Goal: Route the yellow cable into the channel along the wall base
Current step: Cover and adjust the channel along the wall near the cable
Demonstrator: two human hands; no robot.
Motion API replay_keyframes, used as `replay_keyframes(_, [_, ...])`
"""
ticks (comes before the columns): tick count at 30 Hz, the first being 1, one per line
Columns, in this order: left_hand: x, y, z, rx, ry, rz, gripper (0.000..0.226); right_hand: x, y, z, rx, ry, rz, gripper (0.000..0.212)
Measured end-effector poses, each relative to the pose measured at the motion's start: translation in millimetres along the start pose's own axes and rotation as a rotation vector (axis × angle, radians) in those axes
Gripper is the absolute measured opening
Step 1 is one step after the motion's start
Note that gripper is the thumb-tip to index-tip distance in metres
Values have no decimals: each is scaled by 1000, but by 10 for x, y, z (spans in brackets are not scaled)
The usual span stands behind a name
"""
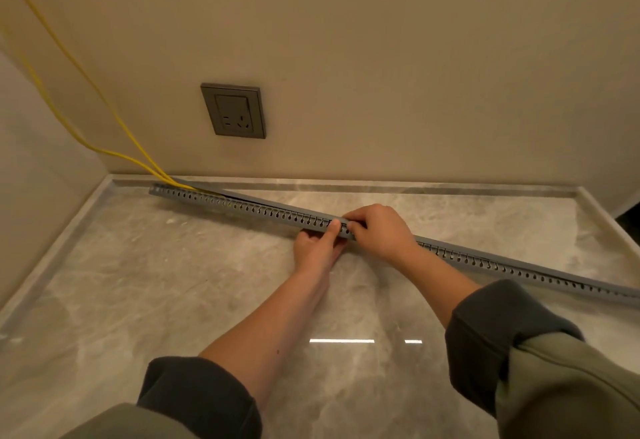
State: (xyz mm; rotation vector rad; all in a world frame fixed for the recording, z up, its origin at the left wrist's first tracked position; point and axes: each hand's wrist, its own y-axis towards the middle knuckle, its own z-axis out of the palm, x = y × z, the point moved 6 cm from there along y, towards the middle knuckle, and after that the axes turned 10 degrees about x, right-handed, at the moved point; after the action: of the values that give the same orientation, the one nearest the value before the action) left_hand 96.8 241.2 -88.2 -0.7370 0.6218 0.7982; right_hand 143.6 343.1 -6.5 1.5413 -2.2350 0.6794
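Observation:
A long grey slotted channel (249,208) lies on the marble floor, running from the left corner near the wall base diagonally to the right edge. Two strands of yellow cable (83,73) come down from the upper left and enter the channel's left end. A grey cover strip (221,192) sits on top of the channel, raised slightly at the left end. My left hand (320,244) pinches the channel's near side at its middle, thumb on top. My right hand (377,231) grips the channel from above, right beside the left hand.
A dark grey wall socket (233,110) is set in the beige wall above the channel's left part. A raised stone border (381,186) runs along the wall base and both sides of the glossy floor (173,283).

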Motion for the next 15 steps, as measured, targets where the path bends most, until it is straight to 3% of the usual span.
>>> replay_keyframes(6, [24, 12, -20, -30, 14, -11, 40, 1, -40, -12, 25, 1, -70, 18])
replay_keyframes(15, [6, -18, -9, -47, -15, -17, 39, 30, -45, 58, -25, -201, -118, 14])
